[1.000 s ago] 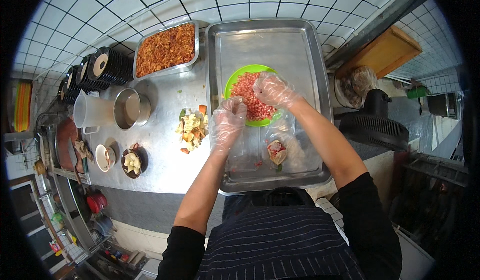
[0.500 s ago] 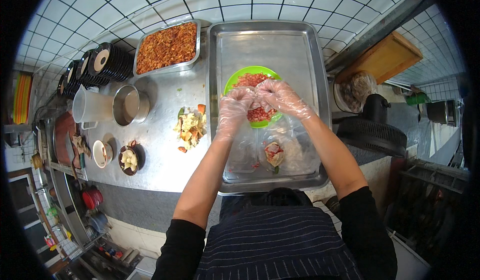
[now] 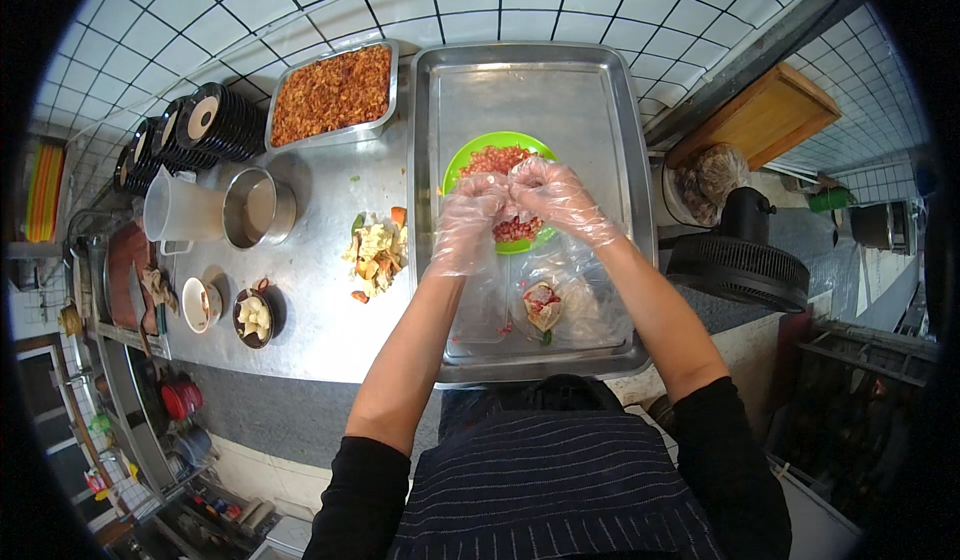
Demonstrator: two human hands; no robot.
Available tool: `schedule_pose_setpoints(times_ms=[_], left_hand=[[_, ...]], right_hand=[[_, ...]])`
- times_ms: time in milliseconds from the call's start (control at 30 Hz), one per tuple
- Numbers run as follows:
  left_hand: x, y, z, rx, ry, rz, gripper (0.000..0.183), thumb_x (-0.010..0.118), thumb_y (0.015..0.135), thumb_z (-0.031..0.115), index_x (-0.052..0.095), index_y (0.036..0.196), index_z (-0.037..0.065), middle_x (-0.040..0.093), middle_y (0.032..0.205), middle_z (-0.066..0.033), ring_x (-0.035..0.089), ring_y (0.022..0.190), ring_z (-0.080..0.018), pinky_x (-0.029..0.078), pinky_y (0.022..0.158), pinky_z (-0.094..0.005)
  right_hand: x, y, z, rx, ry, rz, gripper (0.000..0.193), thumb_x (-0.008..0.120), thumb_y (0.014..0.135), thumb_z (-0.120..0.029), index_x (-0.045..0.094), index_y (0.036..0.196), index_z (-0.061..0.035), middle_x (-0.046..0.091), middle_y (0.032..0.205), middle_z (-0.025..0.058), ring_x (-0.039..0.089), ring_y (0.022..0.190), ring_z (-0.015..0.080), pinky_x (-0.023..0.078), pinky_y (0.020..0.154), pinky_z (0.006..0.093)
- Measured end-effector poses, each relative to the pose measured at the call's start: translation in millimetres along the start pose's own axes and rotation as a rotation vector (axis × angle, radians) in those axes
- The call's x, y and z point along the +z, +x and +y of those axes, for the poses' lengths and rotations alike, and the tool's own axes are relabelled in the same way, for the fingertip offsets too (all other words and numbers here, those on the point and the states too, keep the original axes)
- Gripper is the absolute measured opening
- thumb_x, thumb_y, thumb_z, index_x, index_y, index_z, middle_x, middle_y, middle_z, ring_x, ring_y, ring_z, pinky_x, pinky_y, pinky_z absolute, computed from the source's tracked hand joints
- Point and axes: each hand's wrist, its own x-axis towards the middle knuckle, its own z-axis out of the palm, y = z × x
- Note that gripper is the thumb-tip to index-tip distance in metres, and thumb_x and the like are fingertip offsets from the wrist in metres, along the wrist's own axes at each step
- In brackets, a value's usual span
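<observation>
Red seeds: the red seeds (image 3: 495,159) are heaped on a round green plate (image 3: 462,152), partly covered from view by the hands.
Grip: both hands, sheathed in clear plastic gloves, are held close together above the plate. The fingers of the left hand (image 3: 468,212) and the right hand (image 3: 560,198) are bent inward and bunched toward one another; whether they are fully closed, or have hold of anything, cannot be told, as the fingertips are hidden.
Metal tray: the plate is carried by a large metal tray (image 3: 530,90), toward its left side.
Cut fruit: on the near part of the tray, a cut piece of fruit (image 3: 541,308) with red inside is laid beside crumpled clear plastic (image 3: 585,310).
Surface: the tray is flanked on the left by a metal surface (image 3: 325,290).
Scraps: pale and orange scraps (image 3: 376,257) are piled just left of the tray.
Far left: reddish-brown crumbly food (image 3: 332,95) is held in an oblong pan (image 3: 345,140); black dishes (image 3: 210,125) are stacked beside it.
Vessels: a round metal pot (image 3: 287,210) is placed next to a translucent jug (image 3: 183,207); nearer, a white bowl (image 3: 190,305) is set beside a dark bowl (image 3: 268,334) of pale pieces (image 3: 253,316).
Right: a black fan (image 3: 735,272) is stationed beyond the tray.
</observation>
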Motion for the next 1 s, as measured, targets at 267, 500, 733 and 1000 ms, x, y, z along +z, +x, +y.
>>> schedule_pose_setpoints(times_ms=[267, 500, 733, 1000], left_hand=[[-0.7, 3.8, -5.6, -0.007, 0.173, 0.035, 0.012, 0.067, 0.083, 0.011, 0.061, 0.092, 0.004, 0.061, 0.079, -0.0013, 0.057, 0.068, -0.0098, 0.049, 0.066, -0.0228], [-23.8, 16.8, -2.5, 0.106, 0.873, 0.152, 0.026, 0.060, 0.088, 0.020, 0.067, 0.103, 0.001, 0.067, 0.082, -0.0051, 0.062, 0.068, -0.0117, 0.051, 0.064, -0.0240], [-15.8, 3.8, 20.1, 0.019, 0.627, 0.247, 0.024, 0.060, 0.089, 0.023, 0.067, 0.097, 0.001, 0.063, 0.076, -0.0023, 0.060, 0.069, -0.0092, 0.050, 0.062, -0.0229], [-37.0, -41.7, 17.3, 0.020, 0.315, 0.331, 0.021, 0.061, 0.090, 0.019, 0.061, 0.103, 0.002, 0.057, 0.076, 0.0009, 0.049, 0.061, -0.0056, 0.040, 0.056, -0.0189]], right_hand=[[-0.5, -3.8, 2.0, -0.025, -0.297, 0.078, 0.015, 0.063, 0.079, -0.011, 0.063, 0.090, -0.0017, 0.065, 0.081, 0.0110, 0.063, 0.072, 0.0189, 0.049, 0.070, 0.0314], [-5.3, 0.8, 10.6, -0.213, -0.382, 0.148, 0.012, 0.059, 0.083, -0.013, 0.063, 0.088, -0.0030, 0.064, 0.080, 0.0159, 0.062, 0.073, 0.0294, 0.049, 0.069, 0.0368], [-15.8, 0.4, 27.3, -0.129, -0.551, 0.092, 0.011, 0.060, 0.083, -0.013, 0.062, 0.091, -0.0045, 0.062, 0.080, 0.0138, 0.062, 0.076, 0.0318, 0.049, 0.072, 0.0394], [31.3, -19.0, 13.6, -0.362, -1.020, 0.042, 0.036, 0.074, 0.069, -0.016, 0.054, 0.098, -0.0065, 0.052, 0.096, 0.0145, 0.054, 0.091, 0.0327, 0.047, 0.077, 0.0436]])
